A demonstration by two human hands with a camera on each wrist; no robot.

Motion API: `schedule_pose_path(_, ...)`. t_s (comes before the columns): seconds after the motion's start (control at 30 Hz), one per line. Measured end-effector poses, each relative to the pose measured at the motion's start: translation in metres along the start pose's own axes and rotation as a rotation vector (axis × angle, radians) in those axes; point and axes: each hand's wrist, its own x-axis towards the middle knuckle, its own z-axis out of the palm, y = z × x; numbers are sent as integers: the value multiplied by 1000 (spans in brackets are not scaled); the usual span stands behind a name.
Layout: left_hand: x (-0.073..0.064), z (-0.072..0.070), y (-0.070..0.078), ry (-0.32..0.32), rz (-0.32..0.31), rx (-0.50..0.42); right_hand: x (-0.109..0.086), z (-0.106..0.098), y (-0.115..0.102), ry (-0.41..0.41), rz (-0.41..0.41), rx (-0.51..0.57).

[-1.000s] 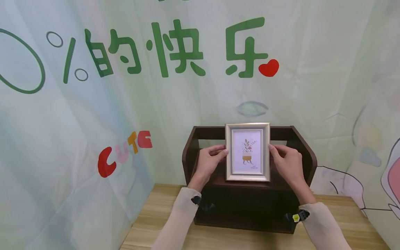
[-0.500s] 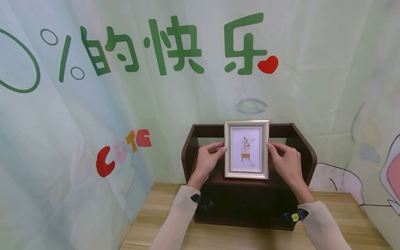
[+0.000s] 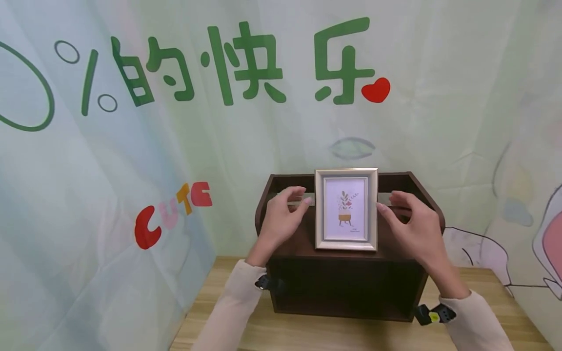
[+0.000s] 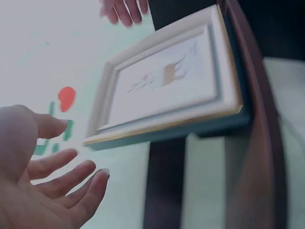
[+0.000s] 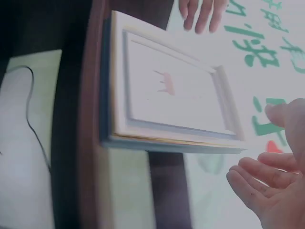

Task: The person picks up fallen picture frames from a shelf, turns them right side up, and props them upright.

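Observation:
A silver-gold picture frame (image 3: 346, 209) with a potted-plant print stands upright on the top shelf of a dark brown wooden rack (image 3: 298, 239). To its left my left hand (image 3: 283, 214) is held apart from it, thumb and fingers spread with nothing between them. My right hand (image 3: 414, 224) is at the other side, fingers parted, its thumb tip close by the frame's right edge in the head view. Both wrist views show a gap between the near hand and the picture frame (image 4: 162, 76). The frame's back is hidden.
The rack stands on a light wood-grain table (image 3: 232, 278) with an open lower compartment (image 3: 342, 287) in front. Behind hangs a pale green printed curtain (image 3: 263, 141) with green characters, a red heart and coloured letters.
Both hands have let go of the picture frame's sides and moved outward, the left to the left and the right to the right. The frame stays on the shelf.

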Motion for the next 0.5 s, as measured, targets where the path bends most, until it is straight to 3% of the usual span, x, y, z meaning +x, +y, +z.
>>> schedule_pose_path(0.17, -4, -26, 7, -12, 203, 245, -2, -26, 0, 44, -112, -47)
schedule_pose_path(0.27, -5, -40, 5, -37, 286, 409, -2, -40, 8, 67, -155, -75)
schedule_pose_path(0.37, -7, -55, 0, -72, 330, 545, -3, -54, 19, 62, -150, -82)
schedule_pose_path(0.5, -15, -79, -9, -125, 309, 669, -9, -72, 38, -24, -70, -100)
